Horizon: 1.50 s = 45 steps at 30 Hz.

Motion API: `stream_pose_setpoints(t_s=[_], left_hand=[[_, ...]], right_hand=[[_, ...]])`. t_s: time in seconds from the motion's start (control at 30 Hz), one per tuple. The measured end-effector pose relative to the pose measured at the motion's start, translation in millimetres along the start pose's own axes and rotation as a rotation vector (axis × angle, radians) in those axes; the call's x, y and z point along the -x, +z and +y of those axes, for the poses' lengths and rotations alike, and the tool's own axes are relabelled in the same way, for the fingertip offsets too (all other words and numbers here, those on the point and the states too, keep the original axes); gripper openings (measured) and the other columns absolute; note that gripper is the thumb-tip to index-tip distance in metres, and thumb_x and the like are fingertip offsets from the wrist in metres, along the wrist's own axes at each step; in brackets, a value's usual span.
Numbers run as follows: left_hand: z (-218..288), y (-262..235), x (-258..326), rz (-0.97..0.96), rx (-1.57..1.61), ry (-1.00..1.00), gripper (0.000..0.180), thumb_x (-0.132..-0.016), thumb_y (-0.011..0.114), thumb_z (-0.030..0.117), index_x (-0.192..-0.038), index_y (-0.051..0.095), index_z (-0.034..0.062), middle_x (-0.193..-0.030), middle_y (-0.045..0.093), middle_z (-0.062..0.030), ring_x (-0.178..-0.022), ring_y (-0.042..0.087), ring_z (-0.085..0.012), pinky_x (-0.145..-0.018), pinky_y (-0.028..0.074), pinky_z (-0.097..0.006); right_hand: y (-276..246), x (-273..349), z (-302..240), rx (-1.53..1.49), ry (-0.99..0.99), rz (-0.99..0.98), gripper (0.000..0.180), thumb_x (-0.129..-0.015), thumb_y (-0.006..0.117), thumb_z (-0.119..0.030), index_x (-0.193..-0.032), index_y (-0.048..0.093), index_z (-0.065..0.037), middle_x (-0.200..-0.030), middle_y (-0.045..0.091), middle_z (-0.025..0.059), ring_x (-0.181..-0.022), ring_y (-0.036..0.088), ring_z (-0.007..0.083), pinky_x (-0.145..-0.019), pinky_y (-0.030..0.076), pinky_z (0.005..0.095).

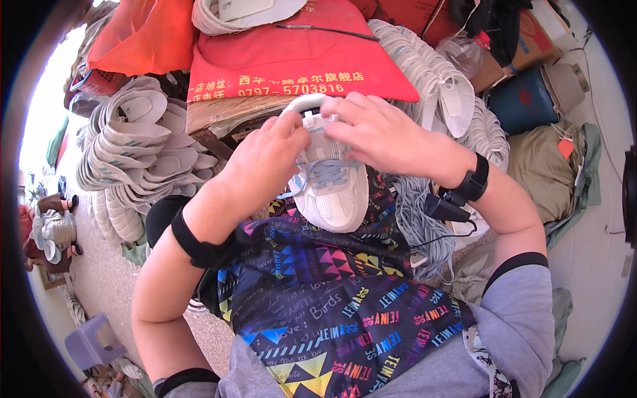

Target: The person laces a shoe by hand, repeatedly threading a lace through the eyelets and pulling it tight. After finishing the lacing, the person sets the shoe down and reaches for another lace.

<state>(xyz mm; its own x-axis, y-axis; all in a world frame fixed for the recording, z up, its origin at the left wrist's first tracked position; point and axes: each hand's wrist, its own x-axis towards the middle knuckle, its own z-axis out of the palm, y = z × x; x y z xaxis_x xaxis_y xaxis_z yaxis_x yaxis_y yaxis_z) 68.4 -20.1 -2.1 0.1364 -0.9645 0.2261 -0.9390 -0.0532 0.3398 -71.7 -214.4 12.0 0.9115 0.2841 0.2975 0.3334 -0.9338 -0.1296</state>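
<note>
Gripping a white shoe [332, 205] from both sides, the two bare hands meet around its ankle opening, above the lap and in front of a low wooden table [211, 118]. The left hand [275, 147] is curled in on the shoe's left edge, and the right hand [375, 129] bends over the opposite edge (its fingertips are partly hidden, so their exact hold cannot be told). The toe points back toward the wearer's patterned apron [312, 285], and pale blue laces [326, 174] cross the front, a loose length hanging at the left. A red bag [298, 56] covers the table. Nested pale shoe uppers [126, 156] pile up at the left, and a bundle of grey-blue laces [430, 249] hangs just right of the apron.
</note>
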Motion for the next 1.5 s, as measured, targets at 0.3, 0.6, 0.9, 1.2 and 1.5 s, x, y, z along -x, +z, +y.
stream_pose_setpoints(t_s=[0.3, 0.6, 0.9, 1.2, 1.5], left_hand=[[-16.8, 11.1, 15.0, -0.086, 0.118, -0.02, 0.022, -0.075, 0.075, 0.009, -0.09, 0.059, 0.0068, -0.091, 0.051, -0.0097, -0.086, 0.056, -0.0317, -0.073, 0.045, -0.041], [-1.3, 43.2, 29.0, 0.285, 0.533, -0.236, 0.012, -0.086, 0.068, 0.008, -0.078, 0.066, 0.0003, -0.099, 0.053, -0.0077, -0.089, 0.055, -0.0215, -0.076, 0.047, -0.034], [23.0, -35.4, 41.7, 0.347, 1.183, -0.09, 0.026, -0.102, 0.053, 0.022, -0.089, 0.062, 0.0013, -0.093, 0.056, -0.0048, -0.092, 0.052, -0.0129, -0.089, 0.038, -0.028], [16.9, 18.2, 62.8, 0.427, 1.309, -0.714, 0.022, -0.102, 0.045, 0.015, -0.108, 0.061, 0.0016, -0.075, 0.044, 0.0049, -0.071, 0.04, -0.0056, -0.068, 0.033, -0.02], [13.9, 31.3, 71.9, 0.355, 1.456, -0.709, 0.021, -0.097, 0.048, 0.008, -0.113, 0.059, 0.001, -0.077, 0.049, 0.0036, -0.073, 0.046, -0.0062, -0.073, 0.037, -0.021]], right_hand=[[2.8, 4.4, 17.1, -0.325, 0.171, -0.322, 0.016, -0.082, 0.072, -0.017, -0.09, 0.062, -0.007, -0.099, 0.05, 0.0073, -0.086, 0.059, 0.0265, -0.074, 0.048, 0.0385], [19.7, 9.1, -16.0, -0.534, 0.305, -0.033, 0.01, -0.086, 0.066, -0.012, -0.086, 0.062, -0.003, -0.101, 0.053, 0.008, -0.087, 0.061, 0.0245, -0.076, 0.049, 0.0354], [-3.6, -13.5, -30.8, -0.344, 0.152, -0.157, 0.009, -0.085, 0.064, -0.013, -0.088, 0.061, -0.005, -0.087, 0.056, 0.0122, -0.082, 0.062, 0.0313, -0.073, 0.051, 0.0433], [20.1, -27.9, -41.6, 0.342, 0.052, -0.224, 0.013, -0.074, 0.062, -0.01, -0.084, 0.06, -0.003, -0.09, 0.056, 0.0121, -0.091, 0.06, 0.0274, -0.071, 0.054, 0.0381], [38.1, -14.9, -43.8, 0.049, 0.252, -0.121, 0.025, -0.074, 0.059, -0.001, -0.097, 0.051, 0.003, -0.093, 0.057, 0.0186, -0.084, 0.065, 0.0328, -0.069, 0.055, 0.0406]])
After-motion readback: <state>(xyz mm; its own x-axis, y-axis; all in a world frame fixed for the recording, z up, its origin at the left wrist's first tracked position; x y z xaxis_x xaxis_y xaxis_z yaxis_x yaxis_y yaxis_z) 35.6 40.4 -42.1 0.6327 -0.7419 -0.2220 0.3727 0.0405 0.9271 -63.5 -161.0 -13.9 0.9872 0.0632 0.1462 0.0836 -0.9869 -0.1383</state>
